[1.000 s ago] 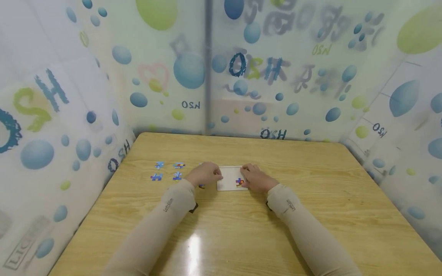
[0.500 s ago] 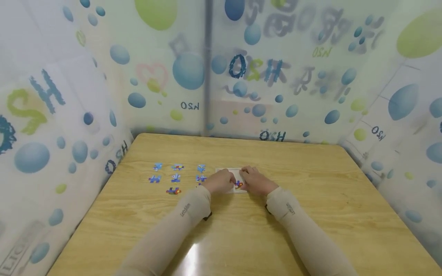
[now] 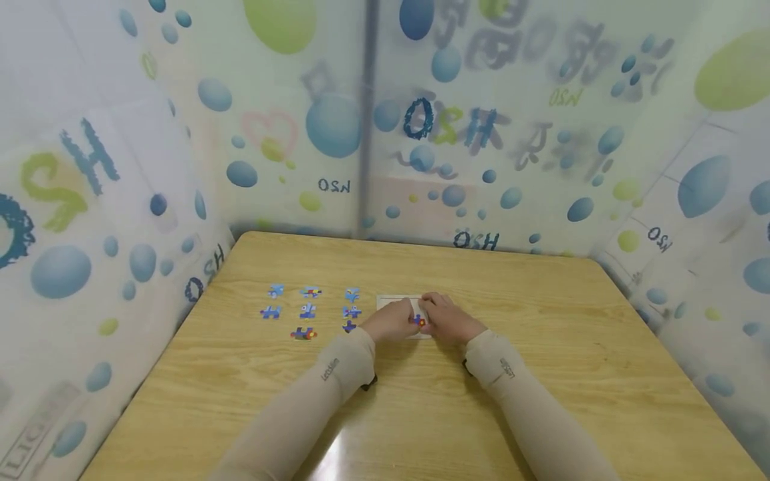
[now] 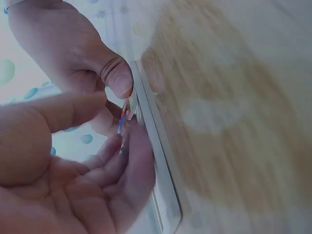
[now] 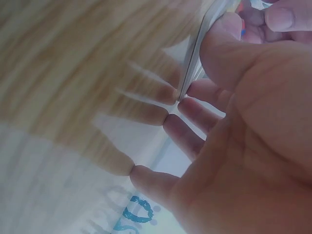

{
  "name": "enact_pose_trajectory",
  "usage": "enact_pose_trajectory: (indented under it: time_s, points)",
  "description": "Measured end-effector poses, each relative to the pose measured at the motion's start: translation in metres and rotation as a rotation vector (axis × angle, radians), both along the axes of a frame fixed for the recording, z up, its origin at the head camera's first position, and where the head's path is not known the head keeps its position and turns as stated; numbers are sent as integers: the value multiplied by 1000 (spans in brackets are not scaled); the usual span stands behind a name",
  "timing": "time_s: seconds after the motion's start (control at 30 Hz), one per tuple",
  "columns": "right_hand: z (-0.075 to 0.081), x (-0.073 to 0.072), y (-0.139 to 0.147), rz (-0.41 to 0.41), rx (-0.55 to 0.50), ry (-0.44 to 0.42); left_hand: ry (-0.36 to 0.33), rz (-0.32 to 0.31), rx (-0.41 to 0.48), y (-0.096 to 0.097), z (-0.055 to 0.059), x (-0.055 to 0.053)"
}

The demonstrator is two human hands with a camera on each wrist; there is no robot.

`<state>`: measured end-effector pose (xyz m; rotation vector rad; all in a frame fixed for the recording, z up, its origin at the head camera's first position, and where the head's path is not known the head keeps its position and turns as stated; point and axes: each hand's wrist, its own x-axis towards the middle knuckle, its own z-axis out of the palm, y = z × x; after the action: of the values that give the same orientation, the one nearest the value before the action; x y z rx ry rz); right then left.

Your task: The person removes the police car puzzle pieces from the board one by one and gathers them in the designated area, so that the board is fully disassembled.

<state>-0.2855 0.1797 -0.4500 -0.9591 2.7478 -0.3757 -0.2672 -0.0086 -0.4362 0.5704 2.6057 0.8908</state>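
A shallow white puzzle tray [image 3: 388, 302] lies on the wooden table. One multicoloured jigsaw piece [image 3: 419, 321] is at its near right corner, between both hands. My left hand [image 3: 392, 319] reaches over the tray, and its curled fingers and thumb are around that piece; in the left wrist view the piece [image 4: 123, 118] appears edge-on, partly hidden by fingers. My right hand [image 3: 452, 319] grips the tray's right side. In the right wrist view its thumb [image 5: 226, 36] lies over the tray's edge [image 5: 191, 63], with the other fingers spread along the far side and table.
Several loose jigsaw pieces lie in rows left of the tray, among them a blue piece [image 3: 271, 312], a piece with an eye [image 3: 308, 310] and a red-yellow piece [image 3: 303, 333]. A patterned curtain [image 3: 289, 194] surrounds the table [image 3: 529, 300].
My left hand has moved right from the tray's left edge onto the piece at the near right corner, uncovering loose pieces behind it. The right hand stays at the tray's right side.
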Motion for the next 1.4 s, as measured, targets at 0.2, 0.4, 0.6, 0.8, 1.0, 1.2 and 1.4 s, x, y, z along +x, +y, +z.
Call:
enact_pose_trajectory:
  time_s: [0.2,0.4,0.6,0.8,1.0,1.2,1.4]
  points:
    - [-1,0,0,-7,3,-20,-11,107,60,7,-6,-1]
    - [0,-1,0,7,22,11,-7,162,114,9,-8,-2]
    - [2,-2,-2,-1,21,-9,-97,205,255,1,-11,-7]
    - [-1,-6,-2,4,35,-12,-256,224,433,-9,-11,-10]
    - [-2,-7,-1,-25,67,-20,-318,233,532,-15,-5,-12]
    - [-2,-6,-3,-24,67,-24,-407,249,621,-25,-5,-12]
    - [-4,-5,-2,-31,72,12,-438,223,655,-39,-4,-10]
